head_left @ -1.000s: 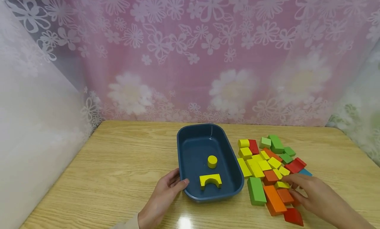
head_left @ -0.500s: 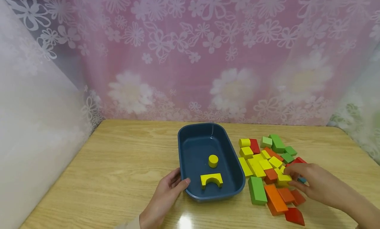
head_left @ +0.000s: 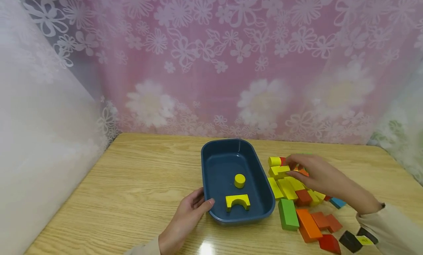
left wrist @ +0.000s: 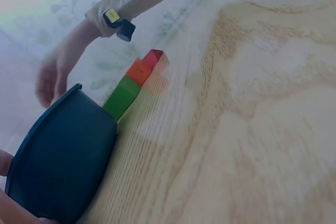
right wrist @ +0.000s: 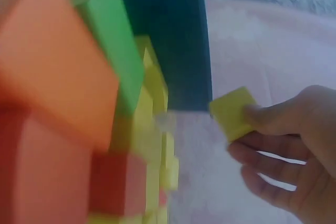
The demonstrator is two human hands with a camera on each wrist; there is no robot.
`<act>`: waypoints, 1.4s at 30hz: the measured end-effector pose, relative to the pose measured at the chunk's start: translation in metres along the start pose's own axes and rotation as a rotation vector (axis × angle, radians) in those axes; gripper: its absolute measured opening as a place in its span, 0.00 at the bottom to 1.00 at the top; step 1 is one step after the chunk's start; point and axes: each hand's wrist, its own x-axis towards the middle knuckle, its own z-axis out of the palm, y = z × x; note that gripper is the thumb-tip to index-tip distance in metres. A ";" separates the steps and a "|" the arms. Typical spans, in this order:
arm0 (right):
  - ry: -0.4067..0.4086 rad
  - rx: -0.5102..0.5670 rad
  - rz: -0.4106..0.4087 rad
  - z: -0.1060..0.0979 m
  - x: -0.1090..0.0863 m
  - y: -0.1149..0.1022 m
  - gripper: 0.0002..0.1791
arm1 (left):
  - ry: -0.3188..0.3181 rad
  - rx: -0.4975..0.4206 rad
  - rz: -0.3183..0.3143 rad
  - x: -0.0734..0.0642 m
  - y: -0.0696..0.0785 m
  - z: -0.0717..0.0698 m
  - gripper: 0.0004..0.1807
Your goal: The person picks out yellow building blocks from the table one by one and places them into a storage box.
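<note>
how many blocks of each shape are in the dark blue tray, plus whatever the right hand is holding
Yellow cylinder: 1, in the dark blue tray
Yellow arch: 1, in the tray
Yellow block, exact shape unclear: 1, pinched in the right hand
Total: 3

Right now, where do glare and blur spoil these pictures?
Head view: a bright glare spot on the table, near the left hand; left wrist view: hazy, with the right hand blurred; right wrist view: washed out, the large orange block soft-edged.
</note>
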 end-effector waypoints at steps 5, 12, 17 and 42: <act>0.008 0.018 -0.017 0.015 0.034 -0.015 0.13 | 0.017 0.011 0.000 0.000 0.000 0.001 0.37; -0.116 0.044 -0.107 0.042 0.077 -0.033 0.11 | 0.001 0.008 -0.007 0.000 -0.001 0.000 0.37; -0.187 0.028 -0.193 0.060 0.097 -0.047 0.08 | -0.003 0.011 -0.001 0.001 -0.001 -0.001 0.37; -0.080 0.026 0.128 0.018 0.063 0.020 0.12 | 0.011 0.001 -0.002 0.003 -0.003 0.000 0.38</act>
